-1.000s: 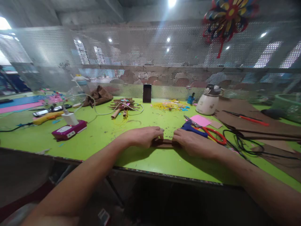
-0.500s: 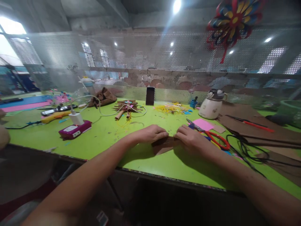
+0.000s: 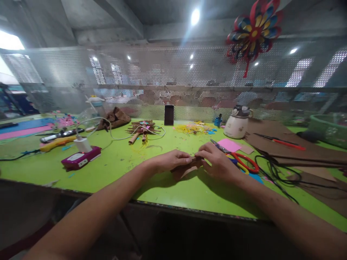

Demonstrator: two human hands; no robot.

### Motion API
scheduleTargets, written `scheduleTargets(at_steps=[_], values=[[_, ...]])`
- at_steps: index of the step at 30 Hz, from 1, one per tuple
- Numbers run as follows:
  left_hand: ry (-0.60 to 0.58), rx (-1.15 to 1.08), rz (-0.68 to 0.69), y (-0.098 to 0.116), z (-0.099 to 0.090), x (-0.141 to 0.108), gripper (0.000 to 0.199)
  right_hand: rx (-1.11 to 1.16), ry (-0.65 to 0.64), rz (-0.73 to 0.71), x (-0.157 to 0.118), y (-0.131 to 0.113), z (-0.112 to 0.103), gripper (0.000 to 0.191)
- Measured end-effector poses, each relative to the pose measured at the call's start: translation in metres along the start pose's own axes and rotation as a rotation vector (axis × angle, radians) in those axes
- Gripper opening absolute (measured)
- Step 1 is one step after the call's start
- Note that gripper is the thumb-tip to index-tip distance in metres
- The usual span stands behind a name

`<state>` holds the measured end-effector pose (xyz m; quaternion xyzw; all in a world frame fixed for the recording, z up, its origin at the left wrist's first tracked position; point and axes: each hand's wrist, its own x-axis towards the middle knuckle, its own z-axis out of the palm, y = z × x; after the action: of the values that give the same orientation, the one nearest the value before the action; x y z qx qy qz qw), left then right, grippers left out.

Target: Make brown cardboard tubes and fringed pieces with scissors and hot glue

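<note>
Holding one brown piece (image 3: 187, 168): two hands (image 3: 173, 161) (image 3: 217, 164)

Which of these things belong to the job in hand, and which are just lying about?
Job in hand:
brown piece, held by the left hand, right hand touching it
brown sheets, possibly: similar colour
scissors, perhaps: close by

Apparently just lying about:
white flask
purple power block

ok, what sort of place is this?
Probably a craft workspace: metal scissors with looped orange handles, wide flat brown paper-like sheets and a loose heap of thin yellow strips share one bright green tabletop. Workshop or classroom, can't tell.
</note>
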<state>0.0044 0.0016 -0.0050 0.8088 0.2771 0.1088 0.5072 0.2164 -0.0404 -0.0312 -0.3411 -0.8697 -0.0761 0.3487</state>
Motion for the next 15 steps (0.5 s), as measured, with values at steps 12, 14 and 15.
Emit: scheduleTargets(at_steps=[12,14,15], values=[[0.079,0.154,0.125,-0.0005,0.0007,0.0025,0.030,0.654,-0.195,0.671,0.0052,0.0050,-0.0096,0.028],[0.111,0.187,0.115,-0.0010,0.0022,0.0032,0.032,0.680,-0.215,0.693,0.0058,0.0018,-0.0093,0.028],[0.132,0.213,0.113,-0.0009,0.0026,0.0033,0.032,0.698,-0.206,0.699,0.0060,0.0007,-0.0095,0.028]])
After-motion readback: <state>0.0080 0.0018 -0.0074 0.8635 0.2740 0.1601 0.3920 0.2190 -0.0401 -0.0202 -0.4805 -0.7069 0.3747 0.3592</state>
